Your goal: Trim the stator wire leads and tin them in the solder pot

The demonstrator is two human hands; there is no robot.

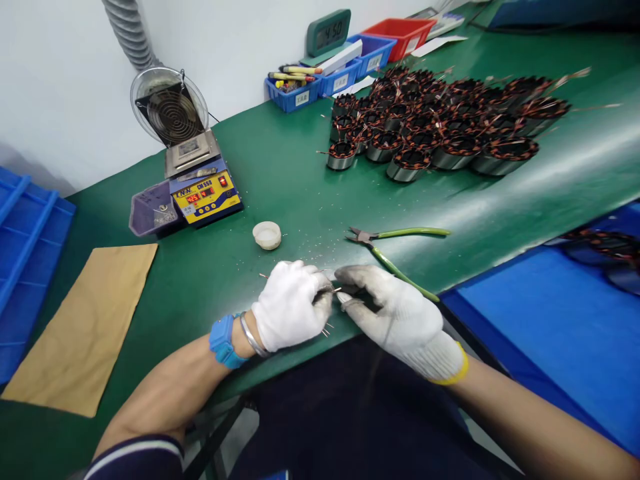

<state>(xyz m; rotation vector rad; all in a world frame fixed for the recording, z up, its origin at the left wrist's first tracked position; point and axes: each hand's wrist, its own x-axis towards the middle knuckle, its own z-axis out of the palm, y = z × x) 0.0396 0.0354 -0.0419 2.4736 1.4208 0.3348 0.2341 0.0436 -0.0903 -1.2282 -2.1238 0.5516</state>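
Observation:
My left hand [295, 303], in a white glove, is closed over a thing it mostly hides. Thin copper-coloured and silvery wire ends stick out around it on several sides. One bare wire end [337, 290] points toward my right hand [395, 313], also gloved in white. That hand's thumb and curled fingers meet around the wire tip, with a dark hollow behind them. Just beyond lie green-handled cutting pliers [370, 237], jaws apart, on the green table [280, 173]. A small round white cap [267, 235] stands ahead of my left hand.
Many wound stators [410, 163] crowd the back right. A yellow-fronted soldering pot unit [207, 193] sits at the left rear beside a fan. Blue bins [295, 97], a red bin [400, 33] and a clock [329, 33] line the wall. Brown cardboard [85, 320] lies left; blue crates flank the table.

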